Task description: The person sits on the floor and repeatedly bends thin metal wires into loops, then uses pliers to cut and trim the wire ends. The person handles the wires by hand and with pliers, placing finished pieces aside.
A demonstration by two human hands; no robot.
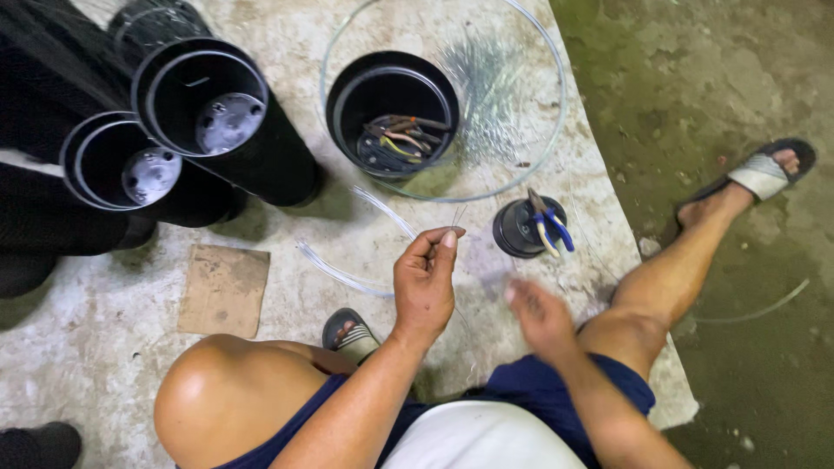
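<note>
The left hand (424, 282) pinched thin pale wire strands (458, 214) between thumb and fingertips, raised over the grey concrete floor (287, 26). The right hand (540, 317) was blurred; its grip couldn't be told. Just beyond lay blue-handled pliers (549, 226) on a small black round lid (519, 227).

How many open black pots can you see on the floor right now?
3: two lying stacked at upper left, a front pot and a rear pot, one upright pot holding tools. More may hide in the stacks.
</note>
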